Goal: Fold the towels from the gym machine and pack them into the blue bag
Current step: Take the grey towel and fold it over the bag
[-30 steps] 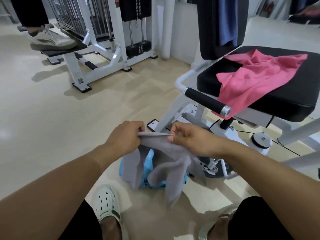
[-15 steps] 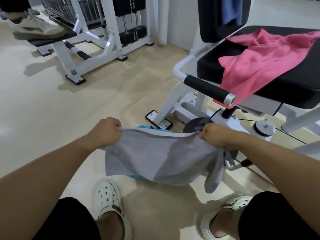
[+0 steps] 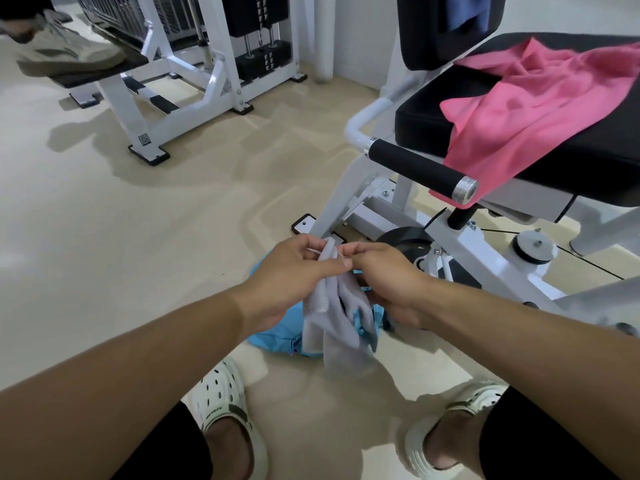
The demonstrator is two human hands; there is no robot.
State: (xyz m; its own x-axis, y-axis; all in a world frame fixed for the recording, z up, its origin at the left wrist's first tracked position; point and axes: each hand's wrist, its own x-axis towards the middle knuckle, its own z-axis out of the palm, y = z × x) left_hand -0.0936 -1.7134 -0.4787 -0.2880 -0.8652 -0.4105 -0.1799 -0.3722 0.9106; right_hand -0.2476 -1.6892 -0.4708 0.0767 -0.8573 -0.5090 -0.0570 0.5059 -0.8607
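Grey towel (image 3: 341,317) between both hands

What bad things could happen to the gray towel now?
1. Both hands, left hand and right hand, pinch only the top corners of the gray towel, so the loose hanging part may slip and undo the fold.
2. Its lower end dangles near the floor, beside the blue bag, and might drag there and get dirty.
3. The pink towel hangs over the seat's edge and could slide off.
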